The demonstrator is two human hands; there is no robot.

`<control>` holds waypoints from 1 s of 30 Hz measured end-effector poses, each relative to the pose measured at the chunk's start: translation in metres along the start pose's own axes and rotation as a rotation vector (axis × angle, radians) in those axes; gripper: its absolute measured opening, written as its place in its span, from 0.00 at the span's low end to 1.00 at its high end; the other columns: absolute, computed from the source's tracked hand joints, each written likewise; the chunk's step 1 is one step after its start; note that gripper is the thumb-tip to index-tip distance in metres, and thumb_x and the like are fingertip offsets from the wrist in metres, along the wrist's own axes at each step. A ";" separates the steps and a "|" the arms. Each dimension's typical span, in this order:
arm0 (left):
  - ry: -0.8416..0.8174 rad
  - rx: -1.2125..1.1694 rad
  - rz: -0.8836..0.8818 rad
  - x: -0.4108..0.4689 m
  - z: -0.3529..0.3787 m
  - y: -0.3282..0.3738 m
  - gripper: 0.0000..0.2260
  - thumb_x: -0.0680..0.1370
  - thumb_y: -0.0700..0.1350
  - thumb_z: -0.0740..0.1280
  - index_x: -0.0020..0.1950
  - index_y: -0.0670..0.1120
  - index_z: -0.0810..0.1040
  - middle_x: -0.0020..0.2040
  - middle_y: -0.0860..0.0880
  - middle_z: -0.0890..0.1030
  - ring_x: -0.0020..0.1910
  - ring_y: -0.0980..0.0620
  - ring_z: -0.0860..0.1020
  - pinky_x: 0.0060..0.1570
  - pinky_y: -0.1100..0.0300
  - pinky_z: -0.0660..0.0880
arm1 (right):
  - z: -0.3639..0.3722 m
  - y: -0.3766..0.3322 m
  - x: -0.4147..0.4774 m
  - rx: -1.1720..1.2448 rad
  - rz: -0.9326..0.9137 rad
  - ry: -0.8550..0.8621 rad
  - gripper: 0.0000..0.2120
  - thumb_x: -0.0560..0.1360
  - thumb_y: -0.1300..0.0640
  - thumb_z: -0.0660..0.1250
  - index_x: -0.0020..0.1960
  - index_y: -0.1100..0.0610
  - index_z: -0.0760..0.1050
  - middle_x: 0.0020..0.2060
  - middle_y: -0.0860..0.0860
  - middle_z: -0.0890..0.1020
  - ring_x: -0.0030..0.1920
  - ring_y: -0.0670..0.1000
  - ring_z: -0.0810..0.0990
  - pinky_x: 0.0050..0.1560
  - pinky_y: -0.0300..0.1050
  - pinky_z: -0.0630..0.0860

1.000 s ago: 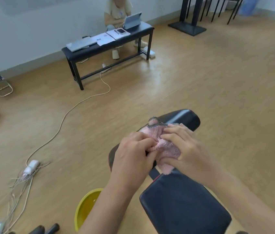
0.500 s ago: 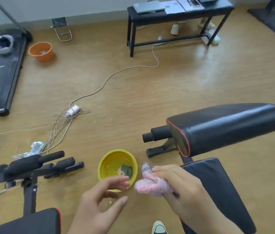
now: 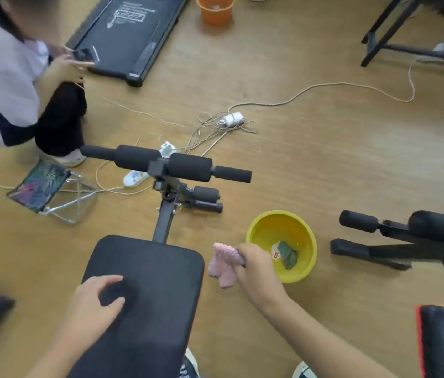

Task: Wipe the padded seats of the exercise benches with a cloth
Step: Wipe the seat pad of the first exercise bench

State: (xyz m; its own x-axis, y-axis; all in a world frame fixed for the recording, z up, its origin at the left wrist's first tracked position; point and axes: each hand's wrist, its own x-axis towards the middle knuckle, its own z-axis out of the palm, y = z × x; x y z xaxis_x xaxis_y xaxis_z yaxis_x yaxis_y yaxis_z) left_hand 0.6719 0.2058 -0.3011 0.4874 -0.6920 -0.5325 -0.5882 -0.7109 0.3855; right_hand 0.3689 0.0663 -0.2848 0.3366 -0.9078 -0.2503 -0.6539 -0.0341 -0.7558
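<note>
A black padded bench seat (image 3: 158,271) fills the lower middle of the view, with foam rollers (image 3: 166,162) on a post beyond it. My left hand (image 3: 94,298) rests on the seat's near left part, fingers spread and holding nothing. My right hand (image 3: 257,271) hovers just right of the seat, closed around a pink knitted cloth (image 3: 223,264) that hangs down toward the seat's right edge. A second bench (image 3: 439,339) with a red-trimmed pad sits at the far right.
A yellow bowl (image 3: 301,271) with a small green item stands on the floor beside my right hand. Cables and a power strip (image 3: 232,119) lie ahead. A crouching person (image 3: 10,85) is at upper left, near a folding stool (image 3: 51,192), a treadmill (image 3: 130,36) and an orange bucket (image 3: 216,8).
My view swung left from the first bench to this one. My hands separated: the left let go of the cloth and landed on the seat, the right carried the cloth over.
</note>
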 end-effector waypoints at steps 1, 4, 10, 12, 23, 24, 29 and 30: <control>0.032 0.023 -0.046 0.012 -0.005 -0.024 0.21 0.72 0.42 0.75 0.63 0.56 0.80 0.64 0.53 0.78 0.66 0.48 0.74 0.60 0.51 0.72 | 0.021 -0.007 0.014 0.039 -0.005 0.001 0.22 0.77 0.66 0.63 0.32 0.44 0.66 0.28 0.42 0.76 0.35 0.33 0.76 0.37 0.26 0.67; 0.013 0.119 -0.154 0.036 -0.023 -0.088 0.31 0.71 0.46 0.75 0.73 0.53 0.72 0.71 0.49 0.73 0.70 0.45 0.72 0.64 0.46 0.71 | 0.090 -0.015 0.045 -0.023 -0.107 -0.021 0.15 0.81 0.62 0.64 0.39 0.49 0.78 0.36 0.37 0.83 0.41 0.32 0.79 0.42 0.22 0.71; -0.406 0.313 -0.196 0.051 -0.040 -0.161 0.35 0.68 0.57 0.75 0.73 0.61 0.66 0.65 0.56 0.79 0.57 0.55 0.81 0.58 0.54 0.76 | 0.216 0.010 0.021 -0.209 -0.396 0.155 0.20 0.73 0.76 0.67 0.62 0.62 0.82 0.62 0.54 0.83 0.64 0.50 0.80 0.67 0.44 0.75; -0.443 0.225 -0.168 0.050 -0.039 -0.173 0.26 0.69 0.52 0.77 0.63 0.66 0.71 0.57 0.58 0.82 0.47 0.60 0.82 0.49 0.59 0.77 | 0.243 0.000 -0.015 -0.294 -0.577 0.075 0.17 0.71 0.74 0.63 0.52 0.60 0.84 0.52 0.54 0.85 0.54 0.53 0.82 0.55 0.44 0.78; -0.287 -0.054 -0.194 0.030 -0.019 -0.192 0.16 0.73 0.45 0.76 0.52 0.63 0.78 0.49 0.58 0.82 0.41 0.56 0.82 0.49 0.53 0.80 | 0.196 -0.036 0.074 -0.399 -0.632 0.010 0.15 0.73 0.76 0.67 0.40 0.56 0.78 0.42 0.44 0.81 0.44 0.50 0.79 0.45 0.41 0.68; -0.257 -0.086 -0.218 0.030 -0.016 -0.192 0.15 0.72 0.44 0.77 0.51 0.62 0.79 0.48 0.58 0.82 0.42 0.56 0.82 0.50 0.51 0.80 | 0.204 -0.044 0.075 -0.414 -0.451 0.107 0.13 0.72 0.74 0.69 0.41 0.56 0.79 0.43 0.45 0.82 0.46 0.51 0.78 0.46 0.39 0.64; -0.195 -0.201 -0.263 0.027 -0.006 -0.201 0.15 0.71 0.41 0.78 0.53 0.58 0.84 0.45 0.56 0.84 0.42 0.54 0.83 0.52 0.50 0.80 | 0.288 -0.049 -0.047 -0.462 -0.776 -0.431 0.10 0.78 0.63 0.63 0.43 0.51 0.76 0.39 0.47 0.78 0.37 0.45 0.75 0.39 0.42 0.74; -0.188 -0.206 -0.268 0.027 -0.005 -0.203 0.16 0.71 0.41 0.78 0.54 0.57 0.84 0.45 0.55 0.84 0.42 0.53 0.83 0.52 0.50 0.81 | 0.298 -0.050 -0.071 -0.490 -0.929 -0.644 0.08 0.77 0.63 0.63 0.44 0.52 0.77 0.41 0.48 0.79 0.38 0.47 0.74 0.38 0.42 0.74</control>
State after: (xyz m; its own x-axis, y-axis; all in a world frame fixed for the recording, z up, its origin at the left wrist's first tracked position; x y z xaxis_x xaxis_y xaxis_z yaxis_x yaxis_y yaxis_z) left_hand 0.8074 0.3308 -0.3896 0.4679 -0.4570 -0.7565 -0.3049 -0.8868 0.3472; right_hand 0.5790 0.2572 -0.4096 0.9914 -0.0882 -0.0962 -0.1262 -0.8358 -0.5344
